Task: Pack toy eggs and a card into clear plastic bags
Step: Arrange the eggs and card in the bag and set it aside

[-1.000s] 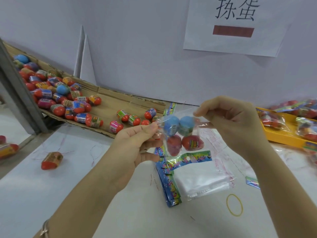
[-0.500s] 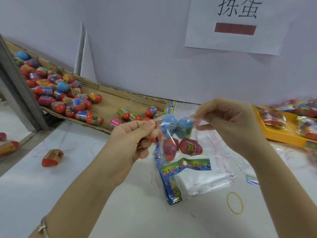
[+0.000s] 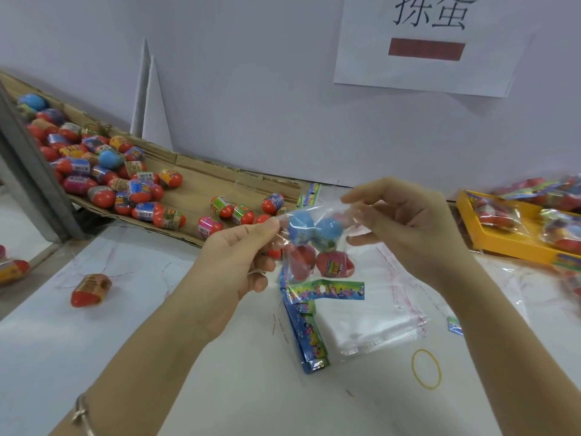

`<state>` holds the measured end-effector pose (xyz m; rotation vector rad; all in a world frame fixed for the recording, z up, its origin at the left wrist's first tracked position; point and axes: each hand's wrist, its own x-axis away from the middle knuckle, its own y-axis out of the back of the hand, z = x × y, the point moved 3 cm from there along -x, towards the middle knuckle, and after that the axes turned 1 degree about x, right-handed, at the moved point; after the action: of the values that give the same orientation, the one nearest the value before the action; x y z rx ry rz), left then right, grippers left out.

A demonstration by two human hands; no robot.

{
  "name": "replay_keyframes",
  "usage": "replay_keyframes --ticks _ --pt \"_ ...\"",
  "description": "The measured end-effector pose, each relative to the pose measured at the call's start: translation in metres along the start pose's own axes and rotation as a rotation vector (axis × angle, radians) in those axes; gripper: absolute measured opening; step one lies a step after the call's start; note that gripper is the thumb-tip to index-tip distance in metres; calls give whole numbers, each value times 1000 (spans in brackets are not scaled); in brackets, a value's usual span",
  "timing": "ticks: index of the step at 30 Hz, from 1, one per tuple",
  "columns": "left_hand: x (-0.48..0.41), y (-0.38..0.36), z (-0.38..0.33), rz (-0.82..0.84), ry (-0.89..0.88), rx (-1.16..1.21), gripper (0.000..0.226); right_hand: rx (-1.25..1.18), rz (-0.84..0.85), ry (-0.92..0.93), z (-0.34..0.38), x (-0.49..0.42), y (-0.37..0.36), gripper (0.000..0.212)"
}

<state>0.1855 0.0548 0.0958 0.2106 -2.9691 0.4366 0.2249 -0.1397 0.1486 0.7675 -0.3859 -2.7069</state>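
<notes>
Plastic bag point(image 3: 320, 213), clear, hangs above the counter point(image 3: 94, 341) between both hands. Its mouth is up and its long axis runs top to bottom. The left hand point(image 3: 232, 262) pinches the top left corner between thumb and forefinger, and the right hand point(image 3: 408, 228) pinches the top right corner, so the two hands are set apart by the width of the bag.

Inside are two blue eggs point(image 3: 301, 228) side by side near the top. Below them sit a red egg point(image 3: 301, 261) and a pink-red egg point(image 3: 334, 264) with a printed label. A colourful card point(image 3: 327, 291) lies across the bottom of the bag, its long axis level from left to right.

To the left, a flat cardboard tray point(image 3: 201, 184) slopes along the wall and holds a heap of loose eggs point(image 3: 94, 165), thick at its far end and sparse near the hands. One lone egg point(image 3: 89, 289) lies on its side on the counter, in front of the cardboard.

At the right, a yellow tray point(image 3: 503, 247) holds packed bags point(image 3: 559, 228) of eggs. Under the hanging bag lie a stack of blue cards point(image 3: 306, 335) and, just beside it, a pile of empty clear bags point(image 3: 377, 322). A yellow rubber band point(image 3: 426, 368) lies near that pile.
</notes>
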Motion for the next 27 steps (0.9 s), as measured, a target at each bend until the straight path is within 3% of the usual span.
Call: replay_keyframes --ticks 2,5,11,15,19,23,27 --pt "0 3 0 -18 -23 -18 29 -15 19 -11 -4 0 -2 41" --pt "-2 7 2 -49 1 -2 22 -23 33 -51 -11 -1 -3 51" --pt "-5 7 6 -53 235 32 12 91 83 -69 -23 1 -7 45" --pt "-4 7 8 -13 343 152 11 312 211 -54 -22 2 -7 45" --pt "-2 3 11 -8 373 193 9 503 316 53 -13 8 -17 67" --pt "-2 3 11 -22 383 241 9 587 324 184 -11 8 -35 53" --pt "0 2 10 -21 399 258 9 537 281 142 -13 8 -34 41"
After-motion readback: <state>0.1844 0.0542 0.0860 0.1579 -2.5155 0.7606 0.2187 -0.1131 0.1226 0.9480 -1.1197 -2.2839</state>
